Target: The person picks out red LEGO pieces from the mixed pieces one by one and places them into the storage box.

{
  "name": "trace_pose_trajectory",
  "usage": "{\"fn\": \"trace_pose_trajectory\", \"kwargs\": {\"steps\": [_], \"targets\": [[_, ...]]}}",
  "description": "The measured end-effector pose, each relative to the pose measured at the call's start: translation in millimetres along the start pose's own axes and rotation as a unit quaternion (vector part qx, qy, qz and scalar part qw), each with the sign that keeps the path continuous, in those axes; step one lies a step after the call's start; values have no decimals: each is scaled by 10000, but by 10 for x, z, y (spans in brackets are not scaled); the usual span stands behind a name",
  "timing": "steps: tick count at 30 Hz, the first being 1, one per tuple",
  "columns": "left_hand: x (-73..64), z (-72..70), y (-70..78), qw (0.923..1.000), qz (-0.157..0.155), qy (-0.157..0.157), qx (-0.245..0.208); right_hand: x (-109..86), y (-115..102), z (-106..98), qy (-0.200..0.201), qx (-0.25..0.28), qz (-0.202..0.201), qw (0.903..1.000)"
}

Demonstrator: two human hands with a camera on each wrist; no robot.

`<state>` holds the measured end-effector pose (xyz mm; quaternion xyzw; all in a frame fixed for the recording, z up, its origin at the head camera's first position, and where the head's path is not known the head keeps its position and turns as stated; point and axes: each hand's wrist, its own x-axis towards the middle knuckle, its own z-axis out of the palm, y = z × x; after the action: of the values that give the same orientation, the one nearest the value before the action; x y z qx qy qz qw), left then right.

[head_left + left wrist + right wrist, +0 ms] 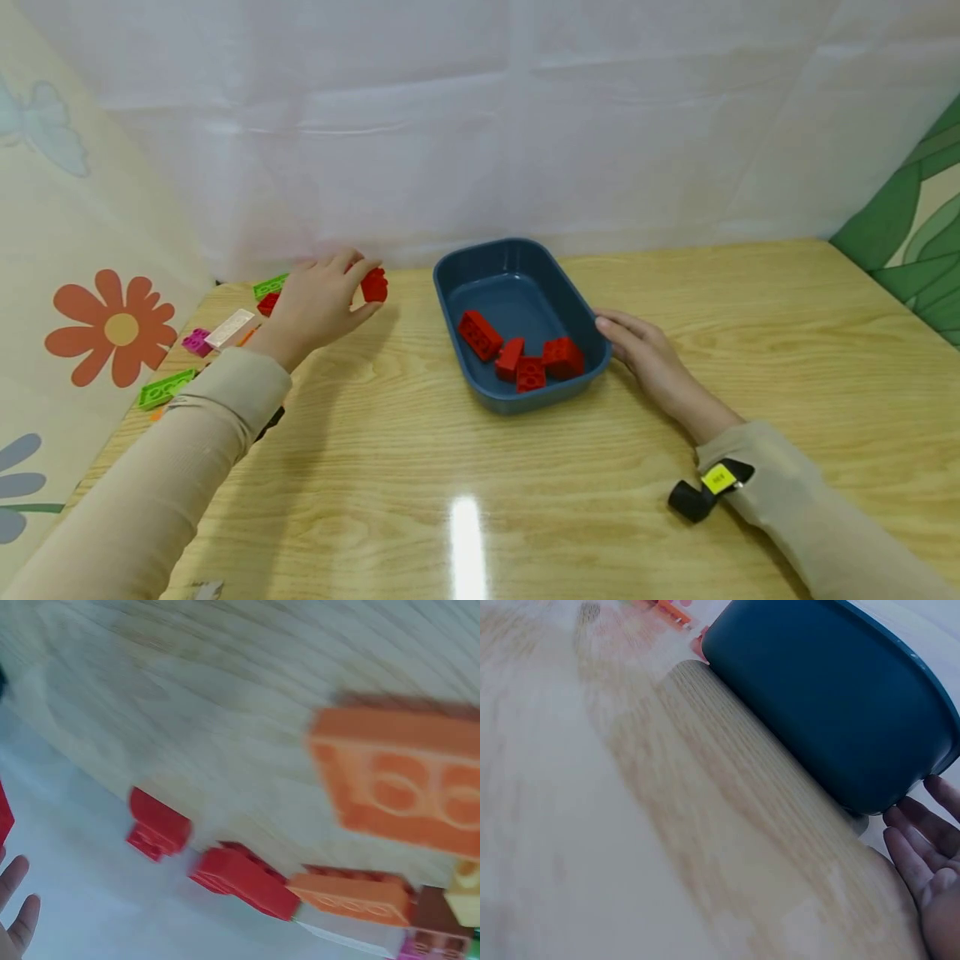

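L hand [318, 302] w/ red brick [375, 285], wrist pt. hiding orange brick [248, 336]

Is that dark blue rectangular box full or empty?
Neither: the dark blue box holds four red plastic bricks, with bare space behind them.

Back: The area behind the table is closed off by a white sheet [645, 142], marked by vertical and horizontal creases.
Left side: A cream printed panel [37, 242] is seen at a slant, decorated with a red-orange flower [120, 330] with a yellow centre; a pale blue butterfly [51, 125] is placed above it, and a blue-grey flower [18, 483] below is cut off by the view's edge.
Right side: Large green leaves [885, 212] are pictured on a slanting surface.
Furniture: The foreground is filled by a pale wood-grain table [375, 475], its far edge bordered by the sheet.
Light: A narrow white glare [467, 546] is reflected on the tabletop's near part.
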<state>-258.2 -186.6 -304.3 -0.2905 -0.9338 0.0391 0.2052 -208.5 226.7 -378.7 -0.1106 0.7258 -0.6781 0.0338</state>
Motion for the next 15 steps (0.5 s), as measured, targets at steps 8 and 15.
{"fn": "trace_pose_trajectory", "kwargs": {"steps": [8, 15], "targets": [[127, -72, 298, 9997, -109, 185, -105, -10, -9, 1, 20, 4, -21, 10000], [199, -102, 599, 9985, -137, 295, -438, -5, -1, -5, 7, -88, -16, 10000]]}}
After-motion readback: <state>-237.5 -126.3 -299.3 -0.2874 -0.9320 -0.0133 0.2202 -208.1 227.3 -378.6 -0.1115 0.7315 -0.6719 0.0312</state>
